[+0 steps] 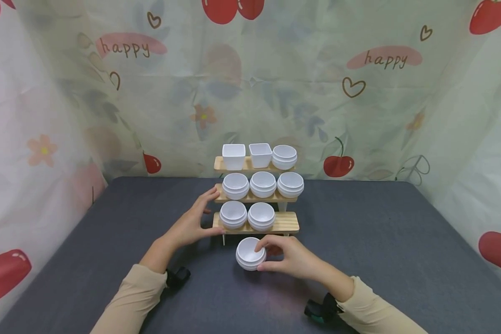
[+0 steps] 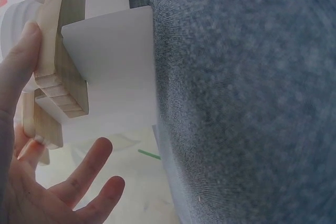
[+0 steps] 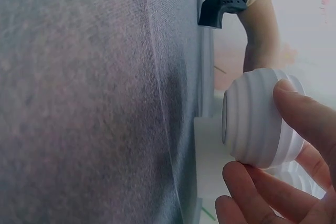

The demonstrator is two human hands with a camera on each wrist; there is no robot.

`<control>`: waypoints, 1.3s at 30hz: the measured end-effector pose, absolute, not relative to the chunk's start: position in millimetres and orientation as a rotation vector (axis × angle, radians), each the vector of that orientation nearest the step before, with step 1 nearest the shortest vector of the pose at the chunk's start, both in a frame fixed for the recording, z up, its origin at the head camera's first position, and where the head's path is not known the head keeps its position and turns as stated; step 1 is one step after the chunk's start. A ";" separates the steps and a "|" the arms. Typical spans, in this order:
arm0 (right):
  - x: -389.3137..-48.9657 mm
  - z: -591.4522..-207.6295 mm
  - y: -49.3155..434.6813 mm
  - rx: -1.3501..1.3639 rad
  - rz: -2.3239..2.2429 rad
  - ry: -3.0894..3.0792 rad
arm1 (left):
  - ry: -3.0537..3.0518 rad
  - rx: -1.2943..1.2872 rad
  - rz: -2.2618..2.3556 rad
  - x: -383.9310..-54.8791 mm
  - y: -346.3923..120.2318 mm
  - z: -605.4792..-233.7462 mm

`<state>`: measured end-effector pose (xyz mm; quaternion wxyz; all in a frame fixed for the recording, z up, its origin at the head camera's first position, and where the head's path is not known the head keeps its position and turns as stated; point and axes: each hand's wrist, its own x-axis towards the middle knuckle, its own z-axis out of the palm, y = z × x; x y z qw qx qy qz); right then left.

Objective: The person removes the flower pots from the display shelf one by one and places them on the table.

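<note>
My right hand (image 1: 290,257) pinches a small white ribbed bowl (image 1: 247,260) between thumb and fingers, in front of the stand. In the right wrist view the bowl (image 3: 257,119) is held with its base facing the dark cloth, thumb near its rim. My left hand (image 1: 192,220) is spread at the left side of a three-tier wooden display stand (image 1: 287,222). Its thumb touches the lowest board (image 2: 68,77); other fingertips reach the middle board's left end, and two fingers extend free. On the lowest board stand two round bowls (image 1: 233,215), with bare wood to their right.
Three round bowls (image 1: 263,184) line the middle board. Up top sit two square white cups (image 1: 234,157) and a round bowl (image 1: 284,157). The stand is on a dark grey cloth-covered table (image 1: 380,250), before a printed curtain (image 1: 275,102).
</note>
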<state>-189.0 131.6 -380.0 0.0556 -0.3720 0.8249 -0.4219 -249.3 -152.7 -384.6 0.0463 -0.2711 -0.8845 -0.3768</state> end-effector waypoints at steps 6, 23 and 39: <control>-190.5 -382.9 126.0 -1.131 -1.296 2.470 | -2.698 -0.832 -1.145 -249.7 -152.8 -385.3; -194.8 -389.6 110.2 -1.131 -1.290 2.457 | -2.707 -0.845 -1.118 -249.9 -152.8 -386.3; -198.9 -395.4 95.8 -1.099 -1.276 2.459 | -2.694 -0.852 -1.129 -250.3 -153.1 -388.0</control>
